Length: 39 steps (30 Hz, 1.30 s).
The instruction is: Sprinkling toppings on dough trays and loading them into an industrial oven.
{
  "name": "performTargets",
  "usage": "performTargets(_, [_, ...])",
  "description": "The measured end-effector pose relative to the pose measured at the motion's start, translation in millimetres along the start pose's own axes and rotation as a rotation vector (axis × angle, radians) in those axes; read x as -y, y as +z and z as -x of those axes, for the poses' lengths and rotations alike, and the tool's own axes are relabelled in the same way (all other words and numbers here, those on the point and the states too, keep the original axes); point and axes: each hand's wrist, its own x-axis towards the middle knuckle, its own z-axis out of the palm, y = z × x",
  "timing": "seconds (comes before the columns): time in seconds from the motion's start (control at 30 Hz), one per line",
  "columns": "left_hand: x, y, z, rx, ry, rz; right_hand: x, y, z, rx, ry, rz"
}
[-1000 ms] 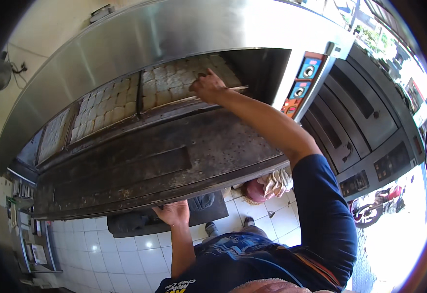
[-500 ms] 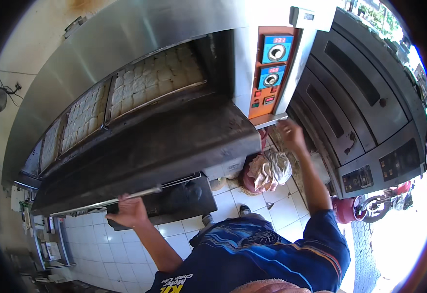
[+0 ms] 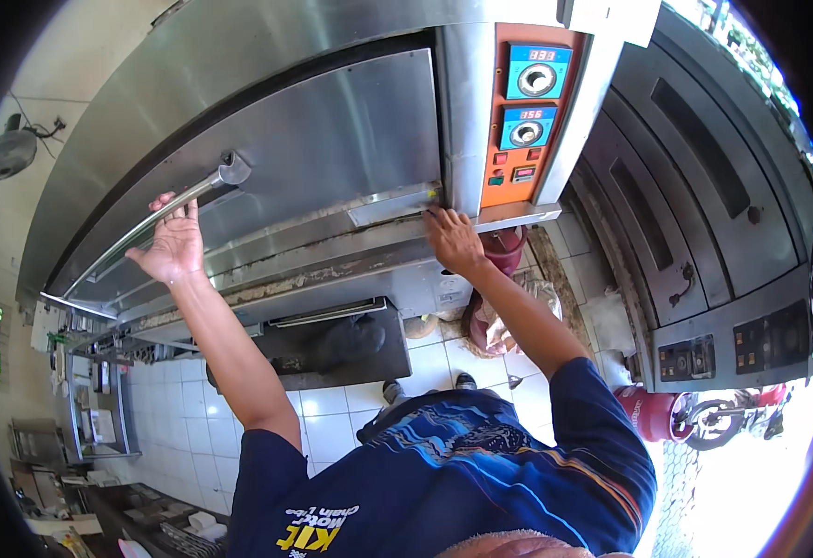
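Note:
A metal oven door (image 3: 332, 139) is swung up over the oven's mouth, with a long bar handle (image 3: 174, 205) across it. My left hand (image 3: 176, 249) is against this handle, palm turned up, its fingers stretched and the thumb apart, not wrapped round the bar. At the door's lower right corner is my right hand (image 3: 455, 242), fingers bent and close together by the sill; whatever they hold, if anything, is hidden. The inside of the oven is covered by the door.
An orange control panel (image 3: 532, 121) with dials is right of the door. Beyond it is a second dark oven (image 3: 667, 186). Below are a red gas cylinder (image 3: 504, 249), a pale cloth (image 3: 541, 302) and a dark low metal tray (image 3: 350, 349) above the tiled floor (image 3: 332, 437).
The oven door has swung up from its lowered position, hiding the trays of pale dough pieces. My left hand rose with the handle; my right hand moved left to the door's corner.

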Motion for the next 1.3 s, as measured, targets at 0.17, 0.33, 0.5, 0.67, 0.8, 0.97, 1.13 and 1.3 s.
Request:
performTargets(0.17, [-9.3, -24.6, -8.5, 0.184, -0.039, 0.014, 10.6, 2.8, -4.0, -0.026, -0.008, 0.102])
performTargets(0.33, [10.6, 5.6, 18.5, -0.049, 0.017, 0.053, 3.3, -0.9, 2.0, -0.01, -0.057, -0.007])
performTargets(0.5, [30.1, -56.6, 106.4, -0.085, -0.129, -0.055, 12.3, -30.6, 27.8, -0.272, 0.076, -0.266])
performTargets(0.67, [65.5, -131.8, 231.8, -0.829, -0.294, -0.522, -21.4, -40.7, 64.5, -0.634, 0.922, -0.681])
performTargets(0.8, [68.3, -213.3, 341.9, -0.992, -0.778, -0.98, -36.0, -63.7, 50.9, -0.654, 0.874, -0.564])
performTargets(0.97, [70.2, -266.2, 441.8, -0.958, -1.082, -1.142, -47.4, -51.4, 53.3, -0.704, 0.719, -0.405])
performTargets(1.13, [47.2, -235.2, 500.8, -0.776, -1.057, -1.231, -45.7, -44.9, 54.5, -0.653, 0.679, -0.318])
performTargets(1.3, [51.2, -192.1, 515.2, -0.587, -1.025, -1.311, -42.6, -38.4, 48.9, -0.587, 0.635, -0.285])
